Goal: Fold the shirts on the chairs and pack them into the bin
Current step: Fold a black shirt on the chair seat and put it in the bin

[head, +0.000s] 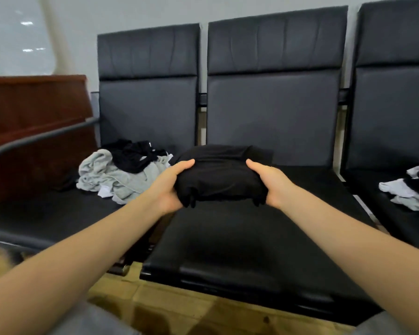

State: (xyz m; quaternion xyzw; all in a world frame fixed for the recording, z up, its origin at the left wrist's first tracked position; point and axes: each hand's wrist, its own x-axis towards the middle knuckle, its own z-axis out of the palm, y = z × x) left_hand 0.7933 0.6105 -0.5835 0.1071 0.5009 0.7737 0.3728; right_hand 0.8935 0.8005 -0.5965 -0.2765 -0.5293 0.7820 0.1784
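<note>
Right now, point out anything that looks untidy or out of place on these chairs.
Unfolded clothes lie crumpled on two seats: a grey and black heap on the left chair, a white and black one on the right. Both hands hold the folded black shirt. No bin shows.

This looks like a waiting area or lobby of a public or office building. A row of linked black padded chairs [271, 112] stands side by side along a plain pale wall [136, 10], joined by a dark metal bar between the backs, and a curved metal armrest [34, 139] closes the row on the left. Further left stands a reddish-brown wooden counter or desk [34, 105], and behind it a large pane of frosted glass [15, 37] catches reflections of ceiling lights. Near the viewer, the floor [169, 308] is yellowish tile or stone.
</note>
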